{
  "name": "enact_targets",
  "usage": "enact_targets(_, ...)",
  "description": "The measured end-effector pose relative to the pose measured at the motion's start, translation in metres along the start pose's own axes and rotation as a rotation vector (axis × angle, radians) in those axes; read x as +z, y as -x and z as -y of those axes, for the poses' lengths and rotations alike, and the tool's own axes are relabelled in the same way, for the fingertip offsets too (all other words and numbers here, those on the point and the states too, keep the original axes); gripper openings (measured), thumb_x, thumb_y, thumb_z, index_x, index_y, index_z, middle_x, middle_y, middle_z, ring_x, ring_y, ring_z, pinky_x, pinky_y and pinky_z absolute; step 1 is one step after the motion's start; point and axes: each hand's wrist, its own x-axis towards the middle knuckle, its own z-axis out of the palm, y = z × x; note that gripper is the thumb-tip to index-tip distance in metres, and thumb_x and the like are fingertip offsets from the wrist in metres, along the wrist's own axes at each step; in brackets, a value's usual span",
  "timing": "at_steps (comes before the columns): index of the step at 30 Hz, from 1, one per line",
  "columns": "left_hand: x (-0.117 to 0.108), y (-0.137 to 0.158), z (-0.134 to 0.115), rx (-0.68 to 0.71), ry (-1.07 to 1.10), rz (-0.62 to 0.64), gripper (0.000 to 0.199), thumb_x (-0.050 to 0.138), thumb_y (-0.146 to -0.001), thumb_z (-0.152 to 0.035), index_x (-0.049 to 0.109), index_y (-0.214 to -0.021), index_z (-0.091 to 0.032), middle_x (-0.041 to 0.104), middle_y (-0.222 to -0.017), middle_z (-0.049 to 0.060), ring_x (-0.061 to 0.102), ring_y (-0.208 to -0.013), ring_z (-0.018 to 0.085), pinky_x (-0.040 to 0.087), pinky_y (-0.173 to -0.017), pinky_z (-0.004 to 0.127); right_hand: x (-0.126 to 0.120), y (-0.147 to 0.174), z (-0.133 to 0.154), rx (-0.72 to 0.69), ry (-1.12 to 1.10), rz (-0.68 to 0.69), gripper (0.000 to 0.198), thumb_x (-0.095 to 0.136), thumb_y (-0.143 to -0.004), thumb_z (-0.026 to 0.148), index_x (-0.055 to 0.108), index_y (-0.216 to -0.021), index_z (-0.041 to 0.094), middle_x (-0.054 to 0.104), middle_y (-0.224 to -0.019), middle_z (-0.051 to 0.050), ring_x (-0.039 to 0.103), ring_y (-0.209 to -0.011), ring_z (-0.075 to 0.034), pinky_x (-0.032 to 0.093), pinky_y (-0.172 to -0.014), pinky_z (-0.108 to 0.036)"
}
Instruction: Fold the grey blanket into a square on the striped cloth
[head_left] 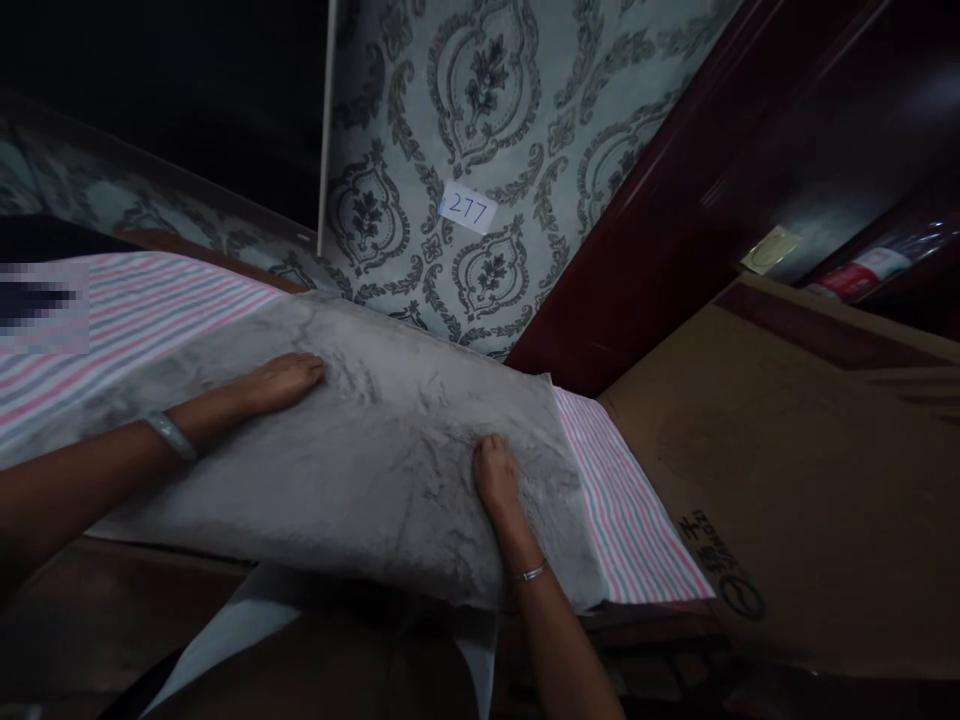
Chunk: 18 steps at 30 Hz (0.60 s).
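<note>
A grey, plush blanket lies folded over a bed with a pink, blue and white striped sheet. My left hand rests flat on the blanket's upper left part, fingers together, a pale bangle on the wrist. My right hand presses palm-down on the blanket near its right edge, a thin bracelet on the wrist. Neither hand grips anything; both lie on the fabric.
A large cardboard box stands right of the bed. Behind is patterned wallpaper with a paper label reading 277, and a dark red wooden door frame. The striped sheet continues at the left.
</note>
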Motion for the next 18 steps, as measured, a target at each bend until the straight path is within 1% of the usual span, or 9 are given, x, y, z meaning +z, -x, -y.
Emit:
enact_targets(3,-0.007,0.001,0.000,0.004,-0.040,0.041,0.033,0.033,-0.096,-0.018,0.062,-0.081,-0.015,0.067,-0.093,0.013,0.060,-0.087,0.021,0.047,-0.089,0.037,0.003,0.001,-0.004,0.007,-0.047,-0.065,0.022,0.044,-0.096,0.012,0.061,-0.085,0.021,0.063,-0.086,-0.009,0.056,-0.082,-0.023,0.042,-0.073,-0.033)
enact_targets(5,-0.010,0.002,0.001,0.014,-0.060,0.050,0.033,0.032,-0.097,-0.019,0.063,-0.087,-0.014,0.067,-0.098,0.013,0.060,-0.092,0.022,0.045,-0.094,0.039,0.003,0.000,-0.006,0.013,-0.093,-0.093,0.022,0.043,-0.096,0.014,0.060,-0.084,0.021,0.062,-0.084,-0.008,0.055,-0.080,-0.023,0.042,-0.074,-0.034)
enact_targets(8,-0.016,0.003,0.002,0.022,-0.075,0.060,0.032,0.032,-0.097,-0.019,0.063,-0.090,-0.014,0.068,-0.100,0.013,0.060,-0.095,0.023,0.043,-0.097,0.040,0.003,0.000,-0.008,0.030,-0.129,-0.122,0.021,0.042,-0.095,0.015,0.058,-0.084,0.022,0.062,-0.083,-0.008,0.056,-0.080,-0.024,0.042,-0.075,-0.034)
enact_targets(11,-0.024,0.004,0.000,0.016,-0.077,0.057,0.034,0.030,-0.097,-0.020,0.064,-0.095,-0.014,0.069,-0.102,0.014,0.061,-0.097,0.023,0.043,-0.099,0.040,0.002,0.001,-0.010,0.020,-0.120,-0.196,0.019,0.043,-0.094,0.015,0.058,-0.083,0.022,0.061,-0.080,-0.007,0.055,-0.078,-0.023,0.042,-0.074,-0.033)
enact_targets(14,-0.034,0.004,-0.005,-0.032,-0.087,0.080,0.038,0.028,-0.097,-0.021,0.065,-0.102,-0.013,0.071,-0.103,0.014,0.063,-0.098,0.024,0.043,-0.101,0.041,0.000,0.003,-0.010,0.012,-0.104,-0.247,0.019,0.043,-0.095,0.016,0.058,-0.084,0.022,0.061,-0.078,-0.006,0.055,-0.076,-0.022,0.042,-0.074,-0.032)
enact_targets(18,-0.041,0.004,-0.011,-0.132,-0.115,0.089,0.042,0.028,-0.095,-0.023,0.066,-0.110,-0.011,0.072,-0.106,0.016,0.064,-0.102,0.027,0.047,-0.099,0.041,-0.003,0.005,-0.010,0.035,-0.111,-0.206,0.020,0.041,-0.096,0.017,0.059,-0.086,0.020,0.062,-0.080,-0.007,0.056,-0.077,-0.022,0.042,-0.074,-0.032)
